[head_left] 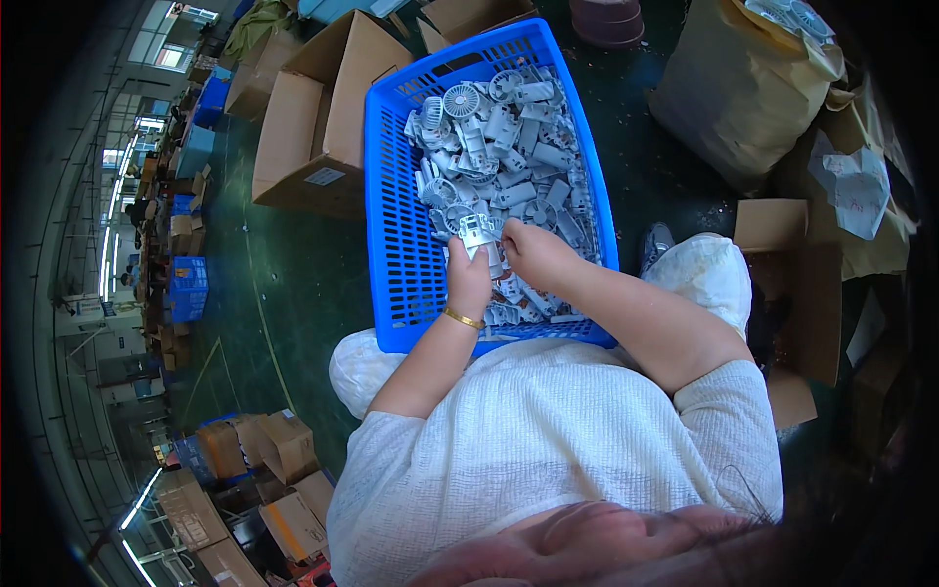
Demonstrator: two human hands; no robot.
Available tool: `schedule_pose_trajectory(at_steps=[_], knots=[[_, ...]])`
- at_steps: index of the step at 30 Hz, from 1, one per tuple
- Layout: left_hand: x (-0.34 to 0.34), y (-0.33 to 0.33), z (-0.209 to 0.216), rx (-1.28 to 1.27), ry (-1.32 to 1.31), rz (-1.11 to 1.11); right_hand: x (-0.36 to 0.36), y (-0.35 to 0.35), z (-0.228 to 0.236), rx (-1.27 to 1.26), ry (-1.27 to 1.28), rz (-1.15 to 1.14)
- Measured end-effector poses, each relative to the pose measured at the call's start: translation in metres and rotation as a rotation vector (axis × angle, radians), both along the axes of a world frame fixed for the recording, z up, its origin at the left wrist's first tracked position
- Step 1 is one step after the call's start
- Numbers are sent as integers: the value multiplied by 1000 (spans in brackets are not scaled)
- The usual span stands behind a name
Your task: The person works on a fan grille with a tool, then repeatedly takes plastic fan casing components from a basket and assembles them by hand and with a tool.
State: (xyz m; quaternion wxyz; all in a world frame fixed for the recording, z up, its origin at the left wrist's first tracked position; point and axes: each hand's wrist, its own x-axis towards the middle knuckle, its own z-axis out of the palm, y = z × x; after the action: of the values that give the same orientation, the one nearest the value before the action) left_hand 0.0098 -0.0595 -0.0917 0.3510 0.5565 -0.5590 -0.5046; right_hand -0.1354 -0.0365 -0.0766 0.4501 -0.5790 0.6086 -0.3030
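Note:
My left hand (468,282) is closed round a white plastic fan housing (477,231), its thumb lying on the near side of the part. Close on its right is my right hand (533,254), with the fingers curled together in a pinch at the housing's edge. Anything between those fingers is too small or hidden to make out. Both hands are over a blue slatted plastic basket (380,245), which stands before me between my knees. Inside it lies a heap of grey-white plastic fan parts (509,147), some with round grilles.
An open cardboard box (293,137) stands against the basket's left side. To the right are a large paper sack (738,98) and an open carton (812,313) near my knee. Several cartons (284,445) are stacked at the lower left. A dark round tub (606,22) sits beyond the basket.

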Motion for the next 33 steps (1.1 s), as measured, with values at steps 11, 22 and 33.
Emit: schedule_pose_trajectory(at_steps=[11,22,33], knots=[[54,-45,-49,966,488,163,-3,0,-15,-35,43,-91],[99,-247,80,-217,627,530,-5,-1,-10,14,-7,-79],[-18,-126,-172,59,-544,-355,-85,-37,37,32,-1134,-789]])
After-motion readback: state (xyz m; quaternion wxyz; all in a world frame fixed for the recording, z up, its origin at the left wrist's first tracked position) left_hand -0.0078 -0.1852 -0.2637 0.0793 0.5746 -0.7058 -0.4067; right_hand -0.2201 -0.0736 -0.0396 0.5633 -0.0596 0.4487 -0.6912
